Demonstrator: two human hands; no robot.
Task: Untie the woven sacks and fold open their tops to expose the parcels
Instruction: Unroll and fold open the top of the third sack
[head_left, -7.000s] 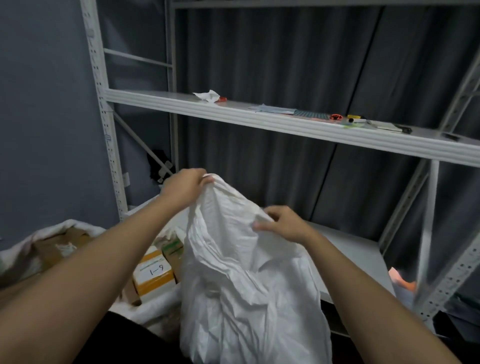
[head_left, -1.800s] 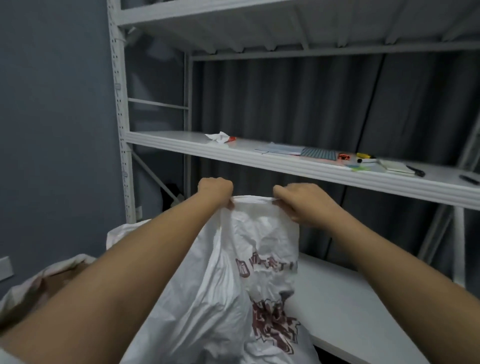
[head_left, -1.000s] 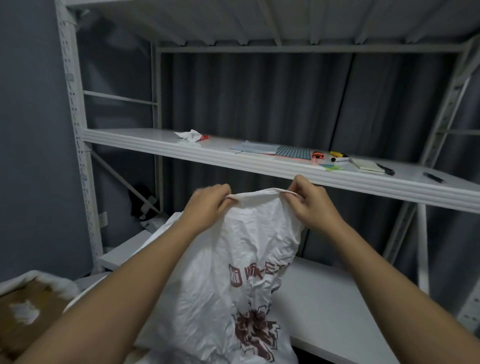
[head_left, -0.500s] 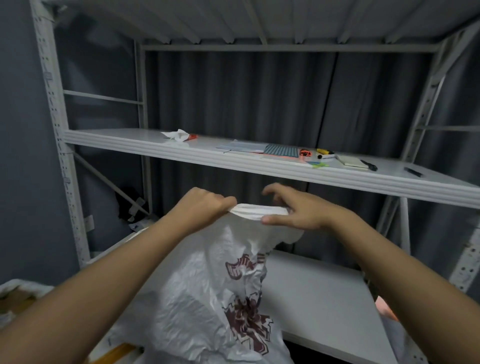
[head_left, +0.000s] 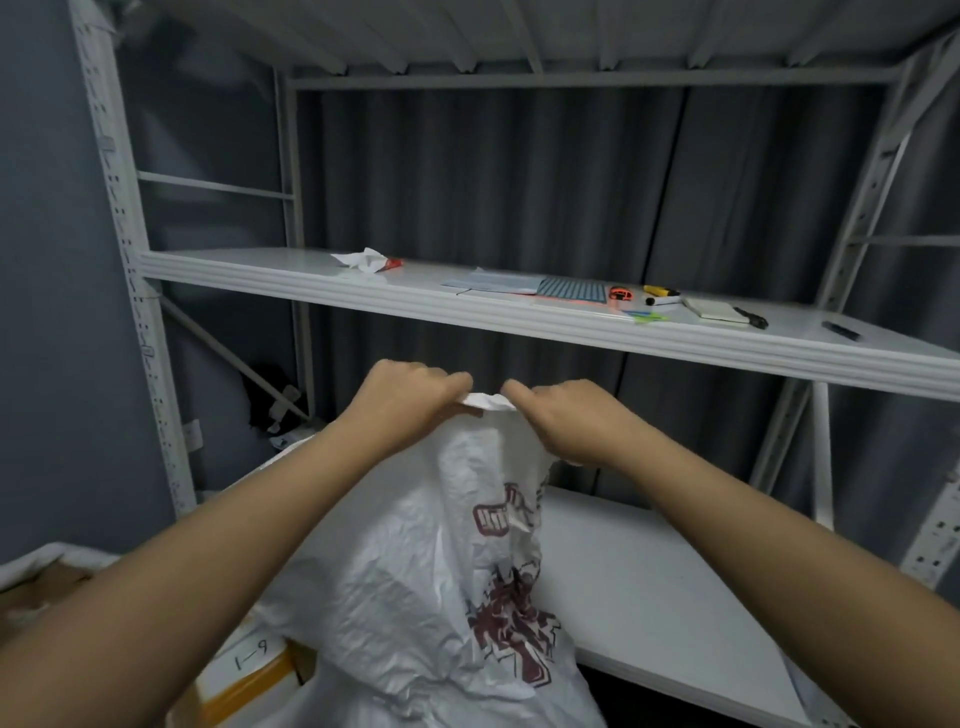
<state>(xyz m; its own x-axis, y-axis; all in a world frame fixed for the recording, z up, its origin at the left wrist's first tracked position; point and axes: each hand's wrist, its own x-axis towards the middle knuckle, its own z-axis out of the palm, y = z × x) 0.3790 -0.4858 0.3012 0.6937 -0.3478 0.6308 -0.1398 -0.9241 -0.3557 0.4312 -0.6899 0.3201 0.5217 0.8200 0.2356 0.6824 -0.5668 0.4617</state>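
Clearly your left hand and right hand pinch the light, crinkly woven sack at its bunched top hem, so grip there.

Tall white metal rack against a dark grey curtain. On the upper shelf: crumpled white paper, flat papers, a blue dotted sheet, an orange thing, a yellow pen, a small notepad, two black pens. Lower down, a bare white shelf.
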